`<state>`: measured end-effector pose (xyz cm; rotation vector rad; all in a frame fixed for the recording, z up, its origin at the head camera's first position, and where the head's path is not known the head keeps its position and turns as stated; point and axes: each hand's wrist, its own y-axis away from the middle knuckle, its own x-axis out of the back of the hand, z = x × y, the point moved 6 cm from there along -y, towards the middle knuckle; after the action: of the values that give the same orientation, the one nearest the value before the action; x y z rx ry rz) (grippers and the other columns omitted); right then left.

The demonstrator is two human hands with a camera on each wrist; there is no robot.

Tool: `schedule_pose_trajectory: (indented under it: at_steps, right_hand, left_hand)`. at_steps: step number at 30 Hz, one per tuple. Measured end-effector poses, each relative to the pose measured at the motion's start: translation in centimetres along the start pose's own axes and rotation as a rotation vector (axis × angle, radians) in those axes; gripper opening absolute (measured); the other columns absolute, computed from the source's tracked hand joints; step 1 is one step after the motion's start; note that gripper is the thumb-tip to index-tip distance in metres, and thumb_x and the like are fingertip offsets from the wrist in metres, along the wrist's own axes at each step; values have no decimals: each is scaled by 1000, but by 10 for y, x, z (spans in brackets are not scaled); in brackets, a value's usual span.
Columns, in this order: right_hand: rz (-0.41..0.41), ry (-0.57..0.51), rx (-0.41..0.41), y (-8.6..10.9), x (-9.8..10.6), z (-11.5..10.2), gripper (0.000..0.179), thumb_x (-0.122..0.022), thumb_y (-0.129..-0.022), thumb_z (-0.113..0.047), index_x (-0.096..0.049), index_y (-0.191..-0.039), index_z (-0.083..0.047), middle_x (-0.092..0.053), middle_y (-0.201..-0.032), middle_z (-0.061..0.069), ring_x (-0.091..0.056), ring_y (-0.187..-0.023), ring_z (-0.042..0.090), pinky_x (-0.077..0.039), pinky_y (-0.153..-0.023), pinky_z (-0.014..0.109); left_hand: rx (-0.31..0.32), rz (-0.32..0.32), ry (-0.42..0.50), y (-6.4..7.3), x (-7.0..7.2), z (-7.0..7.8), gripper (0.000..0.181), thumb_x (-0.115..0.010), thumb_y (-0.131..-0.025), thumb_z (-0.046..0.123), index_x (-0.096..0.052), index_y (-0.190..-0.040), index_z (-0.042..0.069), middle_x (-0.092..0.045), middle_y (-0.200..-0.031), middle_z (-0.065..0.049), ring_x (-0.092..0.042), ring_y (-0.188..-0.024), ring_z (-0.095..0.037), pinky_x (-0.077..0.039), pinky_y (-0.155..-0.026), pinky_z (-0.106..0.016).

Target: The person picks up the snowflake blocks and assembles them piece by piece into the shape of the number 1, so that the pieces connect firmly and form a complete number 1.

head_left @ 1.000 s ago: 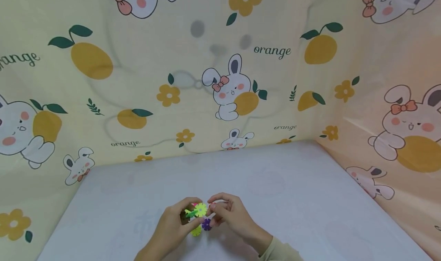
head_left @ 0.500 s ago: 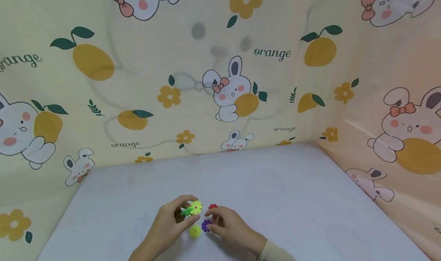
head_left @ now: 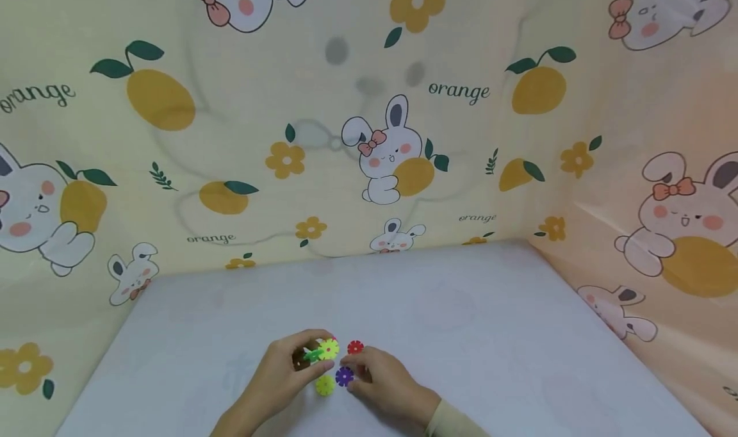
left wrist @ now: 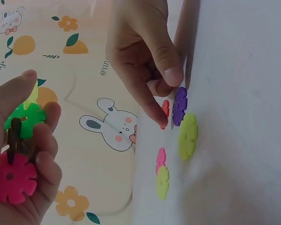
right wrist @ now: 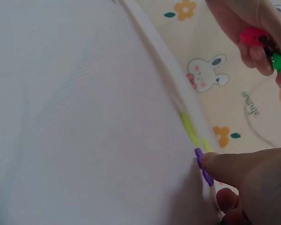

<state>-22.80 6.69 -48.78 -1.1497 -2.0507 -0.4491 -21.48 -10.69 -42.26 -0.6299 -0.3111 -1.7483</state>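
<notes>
My left hand [head_left: 282, 368] holds a small cluster of joined flower-shaped plastic discs. In the left wrist view it includes a pink disc [left wrist: 11, 180], a brown disc [left wrist: 13, 140] and a green disc [left wrist: 28, 119]; the yellow disc [head_left: 328, 349] faces the head camera. My right hand [head_left: 393, 382] is low at the table, thumb and index fingertips at opposite edges of a purple disc [head_left: 344, 377]. Beside that one lies a yellow-green disc [head_left: 325, 386]. Just beyond the right fingers is a red disc [head_left: 355, 346].
Another pink disc [left wrist: 160, 158] and a light yellow one [left wrist: 162, 183] lie overlapping on the white table [head_left: 490, 347], mostly hidden from the head view behind the left hand's cluster. Patterned rabbit-and-orange cloth walls [head_left: 311, 104] rise along the table's back and sides.
My right hand has come away from the left hand's cluster and gone down to the purple disc, uncovering the red one. The left hand has shifted slightly left with its cluster.
</notes>
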Motion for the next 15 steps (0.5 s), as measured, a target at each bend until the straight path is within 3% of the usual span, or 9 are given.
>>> schedule_pose_trajectory:
  at_steps: [6, 15]
  right_hand:
    - [-6, 75, -13, -1, -3, 0, 29, -76, -90, -23, -74, -118, -18, -58, -89, -14, -48, -76, -3, -43, -67, 16]
    - [-2, -5, -3, -3, 0, 7, 19, -78, -89, -20, -67, -104, -21, -64, -92, -14, -52, -77, -3, -47, -69, 17]
  left_hand:
    - [-6, 19, -21, 1, 2, 0, 36, -79, -86, 35, -70, -118, 23, -70, -89, 5, -55, -67, -4, -50, -62, -19]
    - [-47, 46, -94, 3, 4, 2, 33, -78, -87, 34, -69, -118, 24, -70, -86, 6, -53, -63, -1, -48, -60, -18]
